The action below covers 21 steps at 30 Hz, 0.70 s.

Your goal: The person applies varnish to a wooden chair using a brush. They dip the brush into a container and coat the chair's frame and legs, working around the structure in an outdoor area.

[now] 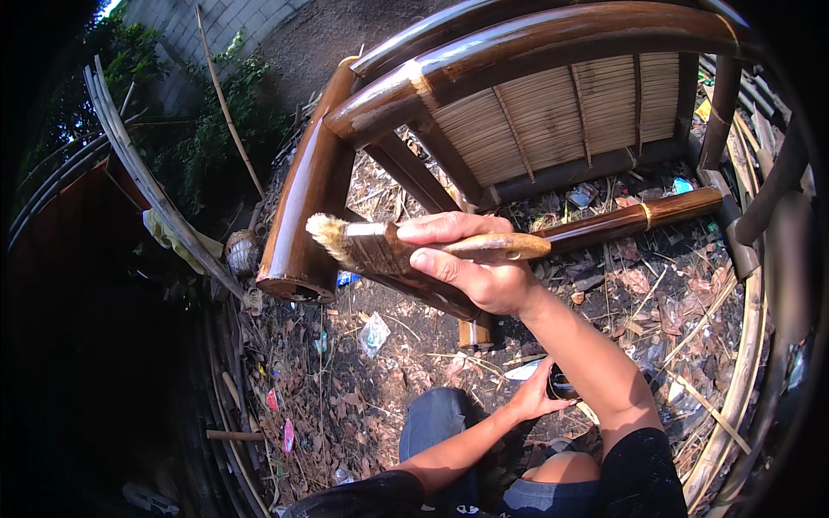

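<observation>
My right hand point(475, 263) grips a paintbrush point(466, 248) by its wooden handle, fingers wrapped round it. The pale bristle tip point(326, 231) points left, beside a thick bamboo leg point(302, 207) of a glossy brown bamboo frame; I cannot tell whether they touch. Lower down, my left hand point(537, 397) is closed round a small dark container point(561, 386), partly hidden by my right forearm. The frame's curved top rail point(535, 47) runs across the upper right. Beneath it sits a panel of pale bamboo slats point(553, 116).
Dry leaves and litter cover the ground point(389, 371). A bamboo crossbar point(639, 217) extends to the right, and a short cut end point(475, 335) points down below my right hand. Long bamboo poles point(155, 194) lean at the left. Behind stands a block wall point(216, 43) with green plants.
</observation>
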{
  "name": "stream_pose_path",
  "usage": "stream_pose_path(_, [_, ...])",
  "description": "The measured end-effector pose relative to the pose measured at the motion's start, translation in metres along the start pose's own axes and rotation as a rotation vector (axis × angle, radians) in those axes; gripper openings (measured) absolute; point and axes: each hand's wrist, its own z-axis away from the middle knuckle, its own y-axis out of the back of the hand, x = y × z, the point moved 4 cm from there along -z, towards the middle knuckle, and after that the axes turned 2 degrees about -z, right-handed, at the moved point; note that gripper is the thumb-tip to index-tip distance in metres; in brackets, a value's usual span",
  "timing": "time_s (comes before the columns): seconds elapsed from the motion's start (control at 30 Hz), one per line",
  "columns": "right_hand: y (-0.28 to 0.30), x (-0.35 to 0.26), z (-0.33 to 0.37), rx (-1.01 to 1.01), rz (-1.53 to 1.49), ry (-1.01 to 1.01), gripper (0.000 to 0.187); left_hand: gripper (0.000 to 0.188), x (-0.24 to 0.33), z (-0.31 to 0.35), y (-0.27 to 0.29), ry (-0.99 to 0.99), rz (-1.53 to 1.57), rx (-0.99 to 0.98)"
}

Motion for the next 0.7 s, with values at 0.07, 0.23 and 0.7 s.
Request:
stream_pose_path(0.07, [-0.004, 0.002, 0.003, -0.051, -0.022, 0.065, 0.023, 0.112, 0.003, 0.002, -0.004, -0.046, -0.037, 0.029])
stream_pose_path(0.23, [0.038, 0.059, -0.025, 0.228, 0.092, 0.068, 0.026, 0.114, -0.004, -0.006, -0.007, -0.007, 0.041, 0.034])
stream_pose_path(0.7, [0.028, 0.001, -0.053, 0.435, 1.138, 0.638, 0.035, 0.114, -0.017, 0.004, 0.003, -0.015, 0.034, 0.028])
